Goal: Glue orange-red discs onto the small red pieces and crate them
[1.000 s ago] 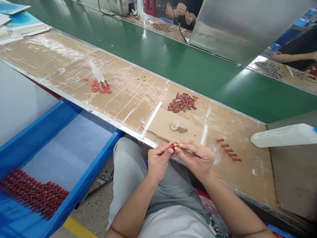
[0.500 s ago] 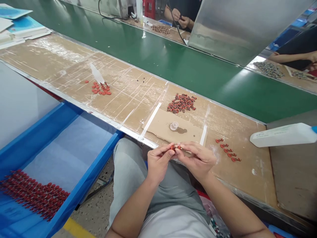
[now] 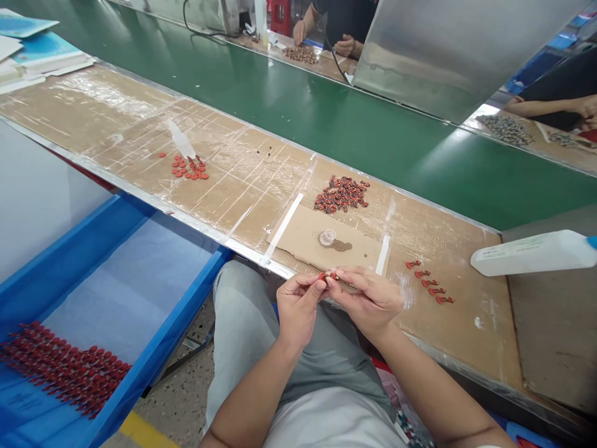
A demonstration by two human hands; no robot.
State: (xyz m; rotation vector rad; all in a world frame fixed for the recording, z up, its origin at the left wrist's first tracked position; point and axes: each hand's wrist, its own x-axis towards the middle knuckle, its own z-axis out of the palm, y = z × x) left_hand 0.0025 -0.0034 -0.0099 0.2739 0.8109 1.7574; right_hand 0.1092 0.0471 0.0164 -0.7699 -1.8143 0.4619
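Green conveyor belt (image 3: 326, 124), along the far side; cardboard-covered bench (image 3: 116, 118) beside it, taped over; blue tray (image 3: 153, 348) at lower left, holding rows of red parts (image 3: 60, 367); white bottle (image 3: 532, 252) lying on its side at right; left hand (image 3: 296, 308) and right hand (image 3: 370, 298), raised together at the bench's near edge; loose pile of red pieces (image 3: 342, 193) beyond the hands; red discs (image 3: 189, 168) further left; row of five red pieces (image 3: 429, 283) just right of the right hand; small clear cap (image 3: 327, 237); small red part (image 3: 328, 275), pinched between the fingers (image 3: 313, 287) of both hands, tips closed on it from either side; long axis roughly left to right; neither hand nearer.
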